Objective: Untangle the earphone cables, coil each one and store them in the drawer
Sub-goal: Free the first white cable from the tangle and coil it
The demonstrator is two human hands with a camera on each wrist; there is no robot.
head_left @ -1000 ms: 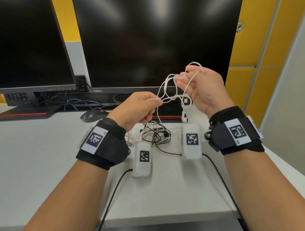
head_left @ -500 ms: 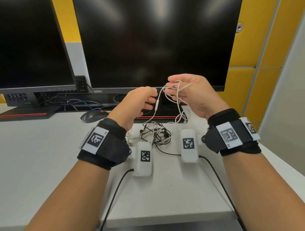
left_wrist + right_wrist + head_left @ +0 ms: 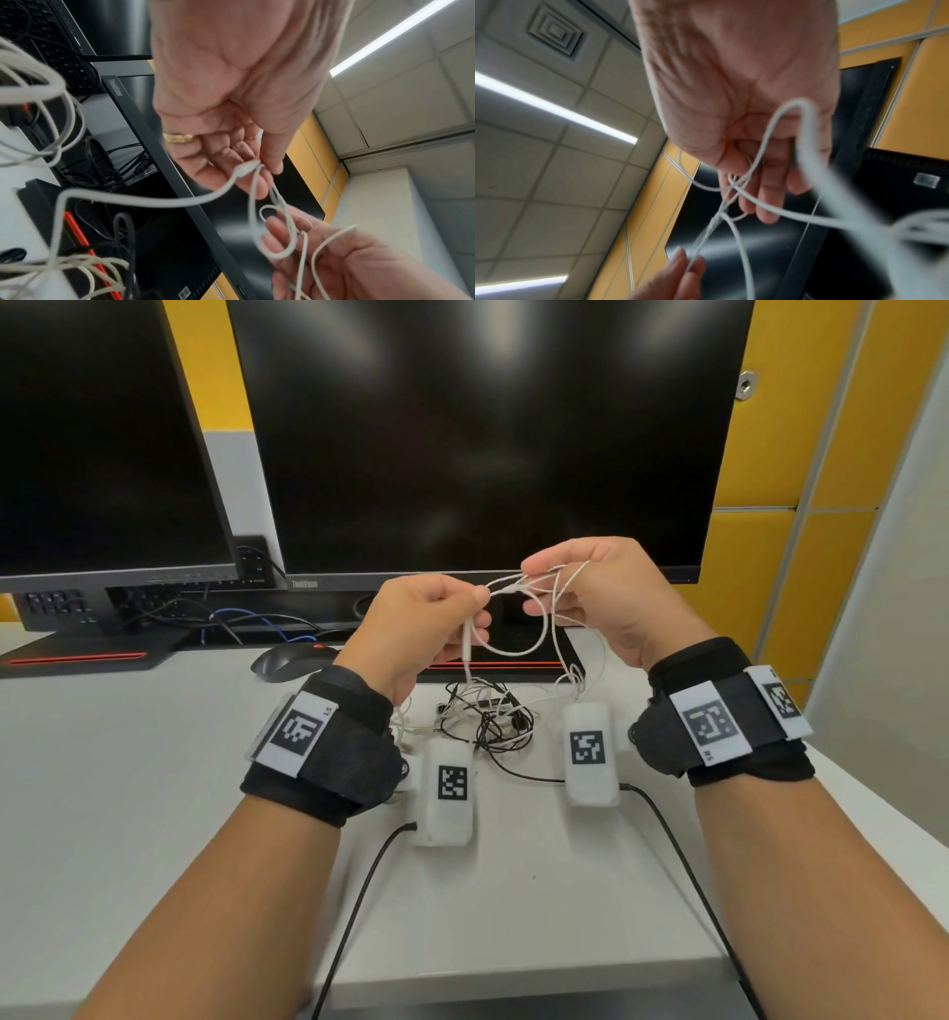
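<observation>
Two hands are raised above a white desk (image 3: pixel 128 814), close in front of a dark monitor (image 3: pixel 482 439), working on a white cable (image 3: pixel 513 649). The left hand (image 3: pixel 416 629) has its fingers curled and pinches the cable between thumb and forefinger; the left wrist view shows a small white joint of the cable (image 3: pixel 246 167) right at that pinch, and a gold ring (image 3: pixel 178 138) on one finger. The right hand (image 3: pixel 611 598), just beside the left, has its fingers curled too, with several strands held at the fingertips and looped over them. Between the two grips the cable runs in a short, nearly level stretch. Below that stretch a loop hangs down, and further strands drop from the right hand's grip toward the desk.

Directly beneath the hands, on the desk, lies a tangle (image 3: pixel 488 716) of black and white cables; the hanging strands reach down into it, but which strand joins which cannot be told. Two white tagged boxes (image 3: pixel 447 793) sit nearer the person than the tangle, each with a black lead. A mouse (image 3: pixel 287 660) lies left of the left hand.
</observation>
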